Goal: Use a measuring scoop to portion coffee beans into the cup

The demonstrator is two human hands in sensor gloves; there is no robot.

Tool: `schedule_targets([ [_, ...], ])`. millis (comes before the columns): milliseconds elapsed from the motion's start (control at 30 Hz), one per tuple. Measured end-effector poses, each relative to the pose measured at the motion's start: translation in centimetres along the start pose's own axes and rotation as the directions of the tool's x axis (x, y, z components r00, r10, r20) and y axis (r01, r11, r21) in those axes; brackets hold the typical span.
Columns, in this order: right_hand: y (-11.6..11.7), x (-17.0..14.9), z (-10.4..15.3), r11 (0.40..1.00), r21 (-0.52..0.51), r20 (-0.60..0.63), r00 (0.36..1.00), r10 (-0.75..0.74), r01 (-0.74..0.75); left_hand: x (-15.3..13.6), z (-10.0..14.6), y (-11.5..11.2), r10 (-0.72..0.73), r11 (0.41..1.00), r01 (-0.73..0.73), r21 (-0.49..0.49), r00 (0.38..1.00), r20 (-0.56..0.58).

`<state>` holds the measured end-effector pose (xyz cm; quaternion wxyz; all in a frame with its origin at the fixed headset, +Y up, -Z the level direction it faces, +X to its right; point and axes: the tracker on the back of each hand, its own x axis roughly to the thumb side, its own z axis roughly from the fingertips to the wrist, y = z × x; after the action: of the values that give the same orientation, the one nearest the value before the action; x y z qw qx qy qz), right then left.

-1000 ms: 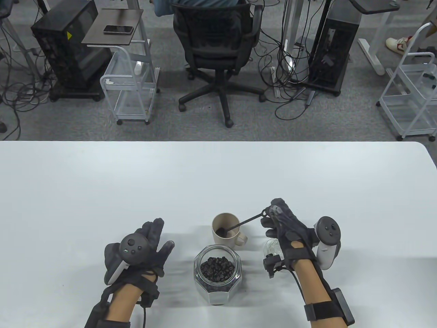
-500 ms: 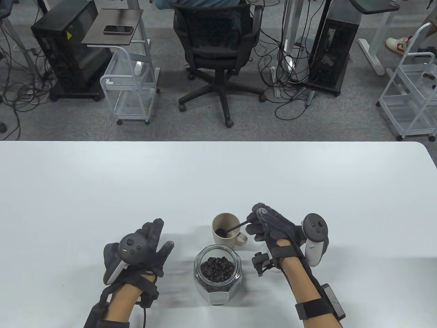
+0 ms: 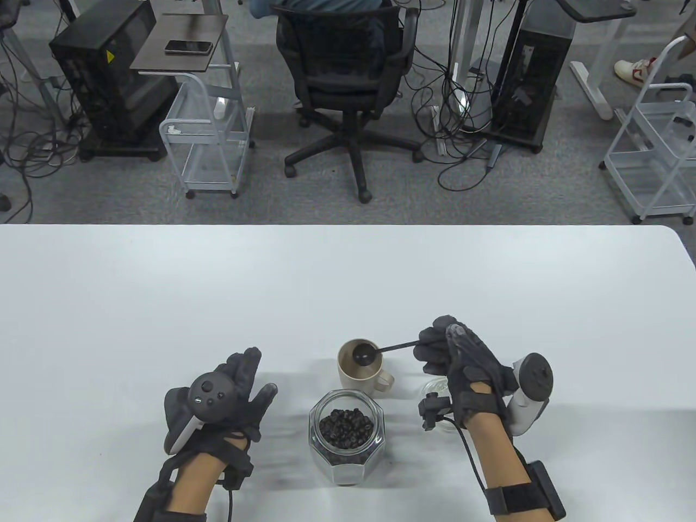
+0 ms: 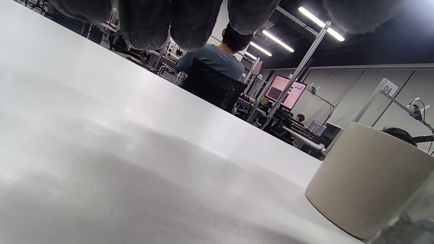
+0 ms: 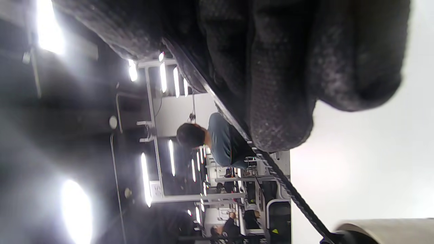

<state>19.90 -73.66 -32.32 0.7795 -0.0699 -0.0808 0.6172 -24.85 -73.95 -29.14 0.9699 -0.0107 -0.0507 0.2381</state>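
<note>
On the tabletop [image 3: 348, 283], left of the jar [image 3: 346, 437], the left hand [image 3: 223, 399] was laid flat with its fingers spread, nothing held. Coffee beans [image 3: 346, 427] were seen inside the open jar. Just behind the jar, the cup [image 3: 359, 372] was stood upright. Above the cup's mouth, the scoop [image 3: 375, 350] was held level, its handle pinched by the curled fingers of the right hand [image 3: 462, 361], right of the jar.
</note>
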Motion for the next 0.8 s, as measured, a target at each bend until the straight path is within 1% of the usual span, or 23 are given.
schedule_targets([
  [133, -1.5, -0.8, 0.0, 0.987, -0.036, -0.074, 0.985, -0.156, 0.154, 0.4, 0.2, 0.1, 0.018, 1.0, -0.018, 0.015, 1.0, 0.026],
  [200, -2.3, -1.1, 0.1, 0.972, -0.07, -0.067, 0.972, -0.227, 0.223, 0.8, 0.4, 0.3, 0.04, 0.999, -0.042, 0.027, 0.997, 0.063],
  [233, -2.5, -1.1, 0.2, 0.97, -0.078, -0.067, 0.97, -0.233, 0.228, 1.0, 0.5, 0.3, 0.048, 0.998, -0.051, 0.033, 0.996, 0.081],
  [300, -3.0, -1.2, 0.4, 0.964, -0.091, -0.059, 0.965, -0.255, 0.25, 1.6, 0.7, 0.4, 0.078, 0.996, -0.084, 0.043, 0.988, 0.135],
  [333, -3.2, -1.2, 0.5, 0.961, -0.094, -0.061, 0.962, -0.265, 0.259, 2.0, 0.8, 0.5, 0.101, 0.992, -0.112, 0.054, 0.978, 0.181],
  [400, -3.6, -1.3, 0.6, 0.956, -0.107, -0.058, 0.958, -0.281, 0.274, 2.9, 1.2, 0.8, 0.14, 0.984, -0.164, 0.069, 0.954, 0.267],
  [467, -3.8, -1.2, 0.5, 0.959, -0.12, -0.044, 0.964, -0.262, 0.256, 3.8, 1.5, 1.1, 0.173, 0.973, -0.215, 0.085, 0.921, 0.35],
  [533, -4.0, -1.2, 0.5, 0.967, -0.127, -0.031, 0.974, -0.226, 0.22, 4.7, 1.9, 1.0, 0.203, 0.965, -0.253, 0.068, 0.887, 0.415],
  [600, -4.1, -1.4, 0.4, 0.966, -0.131, -0.038, 0.973, -0.229, 0.222, 5.5, 2.1, 0.7, 0.236, 0.959, -0.282, 0.034, 0.858, 0.456],
  [667, -4.2, -1.5, 0.4, 0.963, -0.134, -0.045, 0.97, -0.24, 0.232, 6.2, 2.2, 0.1, 0.261, 0.954, -0.301, 0.007, 0.838, 0.479],
  [800, -4.3, -1.5, 0.3, 0.963, -0.138, -0.046, 0.97, -0.239, 0.231, 7.6, 2.6, -1.1, 0.28, 0.956, -0.284, -0.071, 0.82, 0.499],
])
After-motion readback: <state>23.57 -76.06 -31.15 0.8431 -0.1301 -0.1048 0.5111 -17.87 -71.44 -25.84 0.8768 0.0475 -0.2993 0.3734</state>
